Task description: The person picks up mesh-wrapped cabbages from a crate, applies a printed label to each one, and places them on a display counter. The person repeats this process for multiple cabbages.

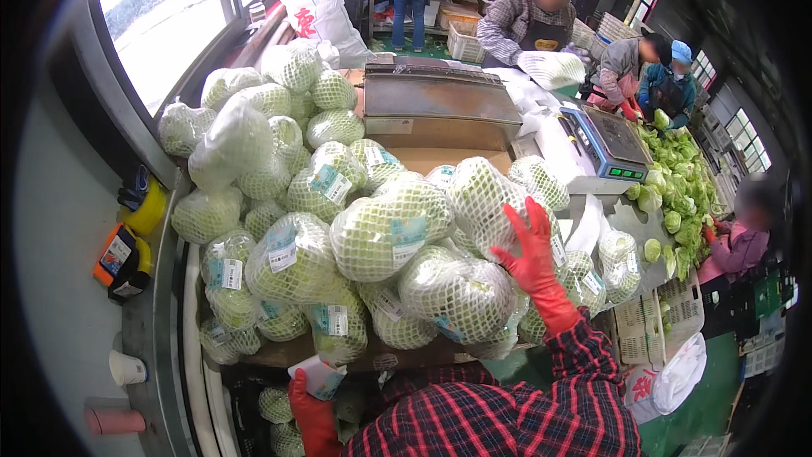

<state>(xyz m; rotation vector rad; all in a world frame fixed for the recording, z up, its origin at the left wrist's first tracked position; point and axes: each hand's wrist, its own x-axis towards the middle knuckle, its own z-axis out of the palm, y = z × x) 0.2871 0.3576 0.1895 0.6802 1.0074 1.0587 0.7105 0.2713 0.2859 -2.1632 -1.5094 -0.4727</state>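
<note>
My left hand, in a red rubber glove, is closed at the table's near edge on a small stack or roll of white-and-teal labels. My right hand, also gloved in red, has its fingers spread against the side of a pale green cabbage head in a white foam net and clear film. Whether the fingertips press on it I cannot tell. Several similar wrapped heads, such as a labelled cabbage, are piled before me. Many carry teal-and-white labels; a bagged one on the left shows none.
Behind the pile stands a metal wrapping machine, with a blue digital scale to its right. Loose leafy heads cover the right table. A co-worker handles a netted head across from me. A tape dispenser lies left, near a paper cup.
</note>
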